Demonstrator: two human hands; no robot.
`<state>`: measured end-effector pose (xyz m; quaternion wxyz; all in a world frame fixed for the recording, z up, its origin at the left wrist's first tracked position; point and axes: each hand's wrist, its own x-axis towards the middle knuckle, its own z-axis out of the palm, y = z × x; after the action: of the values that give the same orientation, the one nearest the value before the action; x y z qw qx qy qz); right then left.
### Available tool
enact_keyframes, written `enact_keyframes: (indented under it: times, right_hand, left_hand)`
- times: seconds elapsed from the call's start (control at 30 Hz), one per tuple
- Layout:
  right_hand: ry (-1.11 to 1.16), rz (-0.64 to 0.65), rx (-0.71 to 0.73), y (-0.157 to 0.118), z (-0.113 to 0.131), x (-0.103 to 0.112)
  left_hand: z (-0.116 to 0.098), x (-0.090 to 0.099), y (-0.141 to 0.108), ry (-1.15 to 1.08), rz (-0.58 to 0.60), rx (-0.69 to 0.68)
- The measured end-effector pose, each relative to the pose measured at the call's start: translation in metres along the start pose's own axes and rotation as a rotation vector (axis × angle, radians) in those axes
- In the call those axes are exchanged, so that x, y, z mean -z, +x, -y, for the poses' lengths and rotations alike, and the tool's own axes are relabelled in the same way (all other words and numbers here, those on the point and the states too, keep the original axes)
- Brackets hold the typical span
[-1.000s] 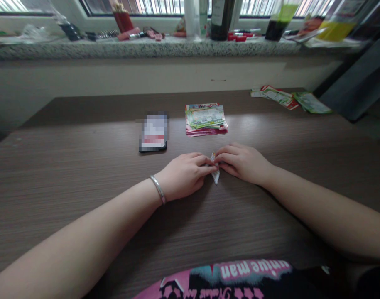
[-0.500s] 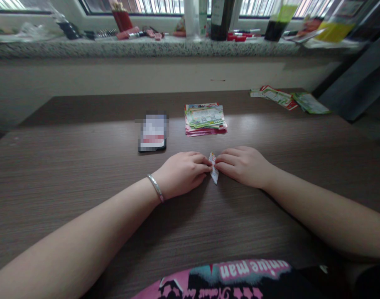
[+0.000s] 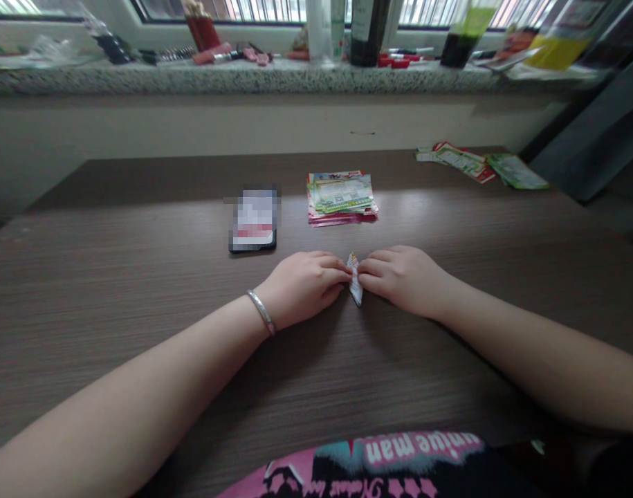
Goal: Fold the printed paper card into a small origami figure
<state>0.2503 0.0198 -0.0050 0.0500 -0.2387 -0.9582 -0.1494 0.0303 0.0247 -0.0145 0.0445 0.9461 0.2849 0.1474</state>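
Observation:
Between my two hands is a small folded piece of paper (image 3: pixel 355 289), white with printed marks and pointed at its near and far ends. My left hand (image 3: pixel 313 287), with a silver bangle at the wrist, pinches its left side, fingers closed. My right hand (image 3: pixel 399 277) pinches the right side in the same way. Both thumbs are largely hidden. Just beyond the hands lies a stack of colourful printed papers (image 3: pixel 342 197). To its left, a phone (image 3: pixel 252 238) with a blurred-out screen rests on the table.
The brown wooden table (image 3: pixel 113 277) reaches to the wall under the window. More printed papers (image 3: pixel 466 162) lie at its far right corner. Bottles, pens and small items crowd the granite windowsill (image 3: pixel 269 81). A black and pink printed cloth (image 3: pixel 399 460) shows at the near edge.
Almost nothing differs. My right hand has shifted very slightly, and both hands keep hold of the folded paper in the same spot.

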Motion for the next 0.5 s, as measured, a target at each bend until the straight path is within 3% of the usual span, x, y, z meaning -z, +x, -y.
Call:
enact_keyframes:
  times: [0.27, 0.5]
  right_hand:
    - [0.174, -0.061, -0.157, -0.001, -0.003, -0.012]
    - [0.403, -0.158, -0.18, 0.001, -0.005, -0.016]
  left_hand:
    - [0.001, -0.002, 0.0, -0.018, -0.009, 0.021]
    - [0.001, 0.0, -0.001, 0.007, 0.018, 0.02]
